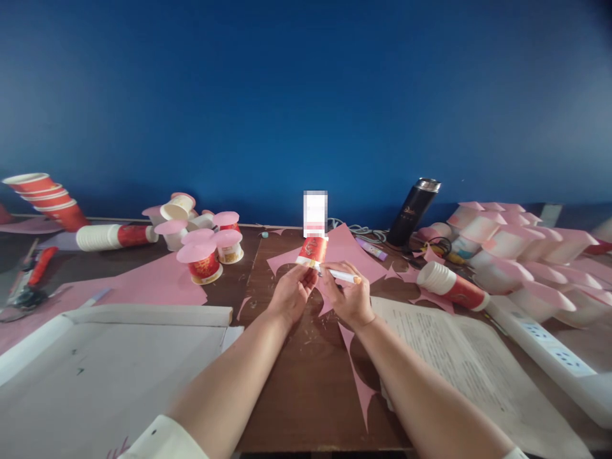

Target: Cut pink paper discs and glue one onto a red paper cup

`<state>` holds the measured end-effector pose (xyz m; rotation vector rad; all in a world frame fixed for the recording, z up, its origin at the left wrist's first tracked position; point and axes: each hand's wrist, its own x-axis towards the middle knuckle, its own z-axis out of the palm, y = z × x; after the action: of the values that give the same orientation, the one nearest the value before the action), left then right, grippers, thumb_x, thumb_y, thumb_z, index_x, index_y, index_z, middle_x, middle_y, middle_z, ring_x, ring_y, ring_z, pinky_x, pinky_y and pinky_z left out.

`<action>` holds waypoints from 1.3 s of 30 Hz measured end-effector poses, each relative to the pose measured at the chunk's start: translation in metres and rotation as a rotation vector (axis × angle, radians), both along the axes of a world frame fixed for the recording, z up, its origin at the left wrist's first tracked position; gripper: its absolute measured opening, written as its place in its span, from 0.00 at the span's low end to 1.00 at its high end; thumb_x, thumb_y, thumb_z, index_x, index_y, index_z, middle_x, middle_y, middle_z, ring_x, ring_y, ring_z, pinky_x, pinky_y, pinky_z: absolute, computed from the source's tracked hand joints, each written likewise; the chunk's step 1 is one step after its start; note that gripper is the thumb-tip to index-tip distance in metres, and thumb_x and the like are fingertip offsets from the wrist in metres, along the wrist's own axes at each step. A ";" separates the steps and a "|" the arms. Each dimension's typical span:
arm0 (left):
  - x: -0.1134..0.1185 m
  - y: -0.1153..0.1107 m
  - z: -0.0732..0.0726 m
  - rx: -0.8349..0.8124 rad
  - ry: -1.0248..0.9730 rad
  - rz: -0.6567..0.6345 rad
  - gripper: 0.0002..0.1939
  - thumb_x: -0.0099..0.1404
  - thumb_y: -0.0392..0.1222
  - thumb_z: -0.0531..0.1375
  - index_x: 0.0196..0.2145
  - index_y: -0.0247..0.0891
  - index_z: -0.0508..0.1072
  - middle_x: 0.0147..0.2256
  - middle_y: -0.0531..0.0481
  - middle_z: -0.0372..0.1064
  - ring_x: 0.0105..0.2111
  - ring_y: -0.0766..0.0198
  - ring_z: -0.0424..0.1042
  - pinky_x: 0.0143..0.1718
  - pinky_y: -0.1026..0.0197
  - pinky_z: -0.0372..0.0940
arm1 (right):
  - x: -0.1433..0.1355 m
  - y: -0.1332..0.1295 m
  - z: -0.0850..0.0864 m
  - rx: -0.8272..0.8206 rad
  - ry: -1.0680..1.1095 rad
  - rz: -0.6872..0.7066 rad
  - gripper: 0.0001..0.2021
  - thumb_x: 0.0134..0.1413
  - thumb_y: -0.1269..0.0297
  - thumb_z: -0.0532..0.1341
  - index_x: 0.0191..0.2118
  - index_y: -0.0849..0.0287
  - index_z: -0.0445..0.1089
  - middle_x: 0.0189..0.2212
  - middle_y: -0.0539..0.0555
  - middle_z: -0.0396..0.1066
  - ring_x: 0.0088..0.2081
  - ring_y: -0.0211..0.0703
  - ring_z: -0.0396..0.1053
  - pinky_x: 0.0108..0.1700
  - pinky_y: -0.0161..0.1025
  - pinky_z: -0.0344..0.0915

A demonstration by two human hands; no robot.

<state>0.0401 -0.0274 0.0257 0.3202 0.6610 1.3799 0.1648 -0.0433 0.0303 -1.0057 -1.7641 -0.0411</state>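
Note:
In the head view, my left hand holds a small red paper cup in front of me, fingers closed round its lower part. My right hand grips a white pen with an orange end. The pen's other end is close to the bottom edge of the cup; whether it touches is too small to tell. Behind the cup lies a sheet of pink paper with cut edges. A blurred white upright shape stands just beyond the cup.
Cups with pink discs and stacked paper cups are on the left, above an open white box. On the right are a black flask, another cup stack, many pink-topped cups, a printed sheet and a power strip.

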 end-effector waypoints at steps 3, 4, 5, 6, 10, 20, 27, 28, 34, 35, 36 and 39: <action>0.000 0.001 -0.001 0.015 -0.001 -0.001 0.03 0.59 0.30 0.59 0.29 0.30 0.73 0.28 0.47 0.70 0.29 0.71 0.70 0.36 0.69 0.66 | 0.000 0.000 -0.002 -0.011 -0.012 0.001 0.07 0.58 0.65 0.57 0.39 0.56 0.72 0.33 0.53 0.75 0.36 0.43 0.73 0.39 0.38 0.69; 0.000 0.001 -0.002 0.018 -0.004 -0.001 0.03 0.59 0.30 0.59 0.29 0.30 0.73 0.28 0.47 0.70 0.29 0.71 0.70 0.36 0.68 0.66 | 0.000 0.001 -0.002 -0.008 -0.009 -0.002 0.07 0.58 0.65 0.57 0.39 0.56 0.72 0.34 0.53 0.75 0.36 0.43 0.73 0.40 0.38 0.69; 0.000 0.001 -0.002 0.020 -0.007 0.001 0.03 0.59 0.29 0.59 0.29 0.30 0.73 0.28 0.47 0.70 0.29 0.71 0.70 0.37 0.68 0.66 | 0.000 0.001 -0.003 -0.004 -0.007 -0.004 0.07 0.59 0.65 0.57 0.40 0.56 0.72 0.34 0.53 0.75 0.37 0.43 0.73 0.40 0.38 0.69; 0.000 0.001 -0.003 0.021 -0.011 0.004 0.03 0.59 0.29 0.60 0.29 0.30 0.73 0.28 0.47 0.70 0.29 0.71 0.70 0.37 0.68 0.66 | 0.000 0.001 -0.003 -0.001 -0.005 -0.003 0.07 0.59 0.65 0.57 0.40 0.56 0.72 0.34 0.53 0.75 0.37 0.43 0.73 0.41 0.38 0.69; 0.000 0.001 -0.002 0.005 -0.007 0.004 0.02 0.59 0.30 0.60 0.28 0.31 0.73 0.28 0.47 0.70 0.29 0.70 0.70 0.37 0.67 0.67 | 0.000 0.002 -0.001 0.018 0.005 0.003 0.07 0.59 0.66 0.57 0.40 0.55 0.72 0.35 0.53 0.76 0.38 0.43 0.72 0.42 0.39 0.69; 0.000 0.001 -0.002 -0.022 -0.014 -0.019 0.02 0.59 0.31 0.60 0.30 0.30 0.73 0.28 0.47 0.71 0.28 0.70 0.71 0.36 0.68 0.67 | 0.001 0.004 0.001 0.064 0.024 -0.015 0.08 0.58 0.68 0.58 0.41 0.55 0.72 0.36 0.53 0.76 0.39 0.45 0.72 0.43 0.43 0.69; 0.000 0.000 -0.001 -0.002 -0.009 -0.025 0.01 0.59 0.31 0.60 0.30 0.31 0.73 0.29 0.47 0.71 0.29 0.70 0.70 0.37 0.67 0.68 | 0.001 0.002 0.001 0.031 0.008 -0.009 0.07 0.58 0.66 0.57 0.40 0.55 0.72 0.35 0.53 0.76 0.38 0.45 0.72 0.42 0.43 0.68; 0.000 0.000 -0.001 0.000 -0.007 -0.024 0.01 0.59 0.31 0.60 0.30 0.31 0.73 0.29 0.47 0.71 0.29 0.70 0.70 0.37 0.67 0.68 | 0.001 0.002 0.000 0.025 0.006 -0.008 0.07 0.58 0.66 0.57 0.40 0.55 0.72 0.35 0.53 0.76 0.38 0.45 0.72 0.42 0.43 0.68; -0.001 0.001 -0.002 -0.002 0.001 -0.010 0.04 0.59 0.29 0.59 0.27 0.31 0.72 0.27 0.47 0.70 0.28 0.70 0.70 0.35 0.68 0.67 | 0.000 0.002 -0.002 0.014 -0.014 0.000 0.06 0.58 0.66 0.58 0.38 0.56 0.72 0.34 0.53 0.76 0.37 0.44 0.72 0.41 0.41 0.67; -0.002 0.001 -0.003 -0.002 -0.001 -0.010 0.04 0.59 0.29 0.59 0.27 0.31 0.72 0.27 0.47 0.70 0.28 0.70 0.70 0.35 0.68 0.67 | 0.000 0.002 -0.002 0.014 -0.018 0.001 0.06 0.57 0.66 0.59 0.38 0.57 0.72 0.34 0.53 0.76 0.37 0.44 0.72 0.41 0.41 0.67; -0.001 0.001 -0.002 -0.002 -0.004 -0.010 0.04 0.59 0.29 0.59 0.26 0.30 0.72 0.26 0.47 0.70 0.28 0.70 0.70 0.35 0.68 0.67 | 0.000 0.002 -0.002 0.017 -0.020 0.001 0.06 0.57 0.66 0.59 0.38 0.57 0.72 0.34 0.53 0.76 0.37 0.44 0.72 0.41 0.41 0.67; -0.001 0.001 -0.001 -0.002 -0.011 -0.014 0.04 0.59 0.29 0.59 0.28 0.30 0.73 0.27 0.47 0.70 0.28 0.71 0.70 0.35 0.68 0.68 | -0.001 0.002 -0.001 0.037 -0.017 -0.011 0.05 0.57 0.67 0.59 0.38 0.57 0.72 0.34 0.52 0.76 0.37 0.43 0.72 0.41 0.41 0.67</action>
<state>0.0394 -0.0266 0.0242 0.3154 0.6502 1.3664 0.1643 -0.0412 0.0290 -0.9904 -1.7676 -0.0894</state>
